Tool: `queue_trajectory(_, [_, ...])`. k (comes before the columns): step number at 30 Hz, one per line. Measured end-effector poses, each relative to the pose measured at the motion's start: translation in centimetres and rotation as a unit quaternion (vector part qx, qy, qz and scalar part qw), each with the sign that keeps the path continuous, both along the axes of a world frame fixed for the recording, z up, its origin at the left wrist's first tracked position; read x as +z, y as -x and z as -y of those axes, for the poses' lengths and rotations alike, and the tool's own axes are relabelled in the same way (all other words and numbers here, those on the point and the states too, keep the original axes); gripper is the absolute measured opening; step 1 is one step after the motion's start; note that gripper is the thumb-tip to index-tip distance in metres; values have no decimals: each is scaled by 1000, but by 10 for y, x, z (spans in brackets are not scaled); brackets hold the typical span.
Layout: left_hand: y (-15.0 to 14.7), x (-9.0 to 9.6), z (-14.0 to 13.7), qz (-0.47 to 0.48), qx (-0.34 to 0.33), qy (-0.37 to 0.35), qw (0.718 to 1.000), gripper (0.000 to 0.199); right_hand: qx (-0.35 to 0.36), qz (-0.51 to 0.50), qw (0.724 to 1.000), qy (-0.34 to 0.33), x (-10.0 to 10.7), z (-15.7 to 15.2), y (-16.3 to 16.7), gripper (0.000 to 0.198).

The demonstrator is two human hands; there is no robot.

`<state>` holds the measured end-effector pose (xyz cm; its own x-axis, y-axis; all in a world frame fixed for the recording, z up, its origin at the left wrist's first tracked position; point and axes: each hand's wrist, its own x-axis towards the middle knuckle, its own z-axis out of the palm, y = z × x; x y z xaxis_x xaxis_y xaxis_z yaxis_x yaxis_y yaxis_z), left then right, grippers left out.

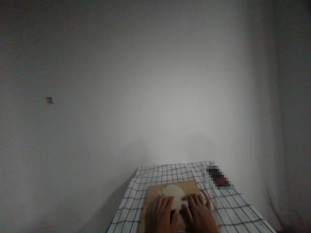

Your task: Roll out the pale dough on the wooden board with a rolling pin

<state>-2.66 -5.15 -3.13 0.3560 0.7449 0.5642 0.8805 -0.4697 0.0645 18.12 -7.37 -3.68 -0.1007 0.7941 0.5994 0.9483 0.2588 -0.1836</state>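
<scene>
A flat, round sheet of pale dough [173, 191] lies on a wooden board [190, 184]. My left hand [164, 213] is palm down at the near left of the sheet, fingers stretched forward over its edge and thumb apart. To the right, my right hand [200, 213] rests palm down over the board with its fingers spread. A small pale piece [185, 204], perhaps dough, shows beside my right thumb. What lies beneath both palms is hidden. Past the right fingertips, a pale curved edge is partly covered, and I cannot make out its kind.
The board stands on a table with a white, dark-checked cloth [131, 197]. A blurred-out dark and red item [218, 177] lies at the table's right edge. Behind the table rises a plain wall [155, 97] with a small brown mark [49, 100] at left.
</scene>
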Motion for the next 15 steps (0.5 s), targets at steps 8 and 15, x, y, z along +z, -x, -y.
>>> queue_trajectory(8, [-11,20,-11,20,3,49,999,42,16,-7,999,37,17,-15,-4,34])
queue_trajectory(15, [-15,43,-29,-2,-1,70,998,37,8,22,993,114,35,-42,-5,38])
